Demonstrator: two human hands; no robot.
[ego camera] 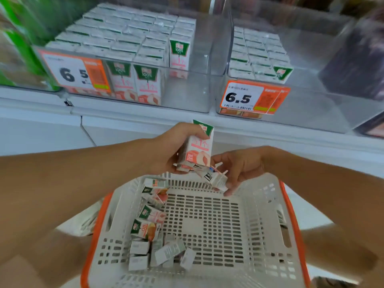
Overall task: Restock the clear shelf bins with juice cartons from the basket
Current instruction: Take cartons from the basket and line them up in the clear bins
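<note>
Above the basket (270,204), both hands are busy. Left hand (172,150) has its fingers wrapped round an upright juice carton (197,148): white body, green top panel, pink peach picture low on the front. Right hand (239,169) pinches a second carton (216,179), tipped on its side, grey-white printed face up, straw on it; it sits just under the first carton, touching or nearly so.

Basket is white slotted plastic with an orange rim. Loose cartons (153,225) lie jumbled along its left side, some showing the green/peach face, some the plain white back; rest of the floor is bare grid.

On the shelf, left clear bin (187,96) is packed with the same cartons in rows, gap at its front right. Right clear bin (311,104) holds a smaller block at back left. Orange price tags (249,98) read 6.5.
</note>
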